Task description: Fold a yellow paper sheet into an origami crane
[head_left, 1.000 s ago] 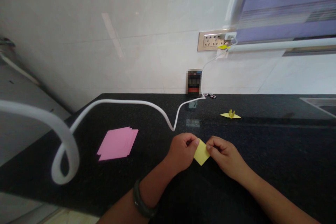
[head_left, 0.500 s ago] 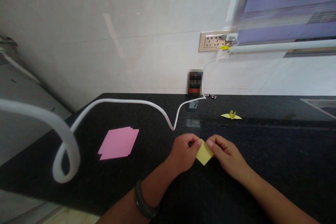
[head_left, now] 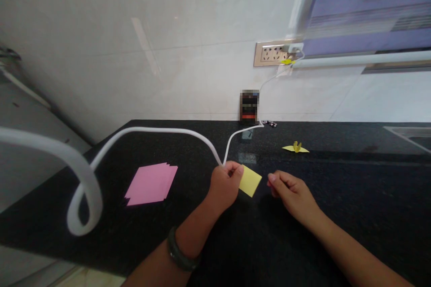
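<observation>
My left hand (head_left: 225, 186) pinches a small square of yellow paper (head_left: 251, 181) by its left corner, thumb on top, just above the dark countertop. To the right of the paper, apart from it, my right hand (head_left: 290, 192) is closed with thumb against the curled fingers, and I see nothing in it. A folded yellow paper crane (head_left: 296, 147) with spread wings stands farther back on the right. Over on the left lies a fanned stack of pink paper sheets (head_left: 151, 184).
A white cable (head_left: 161, 130) loops across the left side and passes behind my left hand. A phone-like device (head_left: 249, 106), pixelated, leans on the wall below a socket panel (head_left: 272, 54). A sink edge (head_left: 409, 136) shows at the right of the countertop (head_left: 353, 188).
My right hand has let go of the yellow paper. My left hand has carried it left and slightly away from me, and the paper has turned.
</observation>
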The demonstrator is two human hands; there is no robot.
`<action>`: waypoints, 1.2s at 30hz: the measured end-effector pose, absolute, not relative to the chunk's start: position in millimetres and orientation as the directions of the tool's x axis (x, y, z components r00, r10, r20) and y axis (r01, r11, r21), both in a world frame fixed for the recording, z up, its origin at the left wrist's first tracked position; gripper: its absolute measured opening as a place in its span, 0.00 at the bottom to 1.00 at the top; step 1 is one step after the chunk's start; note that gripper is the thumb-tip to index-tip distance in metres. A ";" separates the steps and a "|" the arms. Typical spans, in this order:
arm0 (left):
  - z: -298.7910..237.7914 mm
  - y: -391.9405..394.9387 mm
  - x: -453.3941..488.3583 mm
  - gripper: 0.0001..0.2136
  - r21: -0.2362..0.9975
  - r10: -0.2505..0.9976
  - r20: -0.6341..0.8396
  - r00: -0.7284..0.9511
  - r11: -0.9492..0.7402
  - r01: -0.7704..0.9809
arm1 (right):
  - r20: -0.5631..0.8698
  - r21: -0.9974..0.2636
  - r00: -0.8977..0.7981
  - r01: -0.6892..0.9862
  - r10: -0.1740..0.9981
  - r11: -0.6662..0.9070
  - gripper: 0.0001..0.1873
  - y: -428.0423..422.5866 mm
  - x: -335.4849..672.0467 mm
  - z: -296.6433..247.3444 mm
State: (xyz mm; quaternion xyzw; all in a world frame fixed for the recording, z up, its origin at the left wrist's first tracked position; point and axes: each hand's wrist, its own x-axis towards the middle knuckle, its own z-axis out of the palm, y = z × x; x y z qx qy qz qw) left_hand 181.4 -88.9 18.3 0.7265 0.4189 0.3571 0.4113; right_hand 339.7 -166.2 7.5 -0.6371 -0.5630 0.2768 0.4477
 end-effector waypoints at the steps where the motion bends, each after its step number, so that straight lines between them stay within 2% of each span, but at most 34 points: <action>1: 18.0 -92.9 183.0 0.13 0.894 0.870 0.175 0.462 -0.337 0.295 | 0.136 -0.905 0.202 0.423 0.970 0.039 0.15 -166.7 338.5 7.5; 4: 16.6 -106.4 188.1 0.12 0.871 0.769 0.197 0.608 -0.422 0.252 | 0.116 -0.936 0.121 0.346 0.986 0.067 0.12 -169.1 334.0 8.2; 14: 18.3 -105.2 186.4 0.13 0.810 0.748 0.171 0.641 -0.477 0.341 | 0.168 -0.906 0.307 0.424 0.937 0.023 0.13 -170.8 335.9 10.9; 20: 19.9 -103.3 183.9 0.15 0.755 0.735 0.154 0.660 -0.519 0.401 | 0.177 -0.895 0.325 0.446 0.929 0.014 0.13 -169.6 336.5 6.3; 26: 18.7 -105.0 185.9 0.15 0.824 0.697 0.114 0.708 -0.464 0.325 | 0.140 -0.911 0.256 0.411 0.956 0.024 0.13 -168.4 337.4 5.6; 32: 18.3 -106.7 185.6 0.16 0.819 0.687 0.096 0.721 -0.466 0.335 | 0.145 -0.927 0.130 0.364 0.981 0.088 0.10 -171.9 330.9 8.1; 36: 17.0 -108.2 185.7 0.15 0.840 0.678 0.089 0.729 -0.445 0.311 | 0.185 -0.899 0.117 0.422 0.976 0.120 0.11 -173.3 330.2 8.5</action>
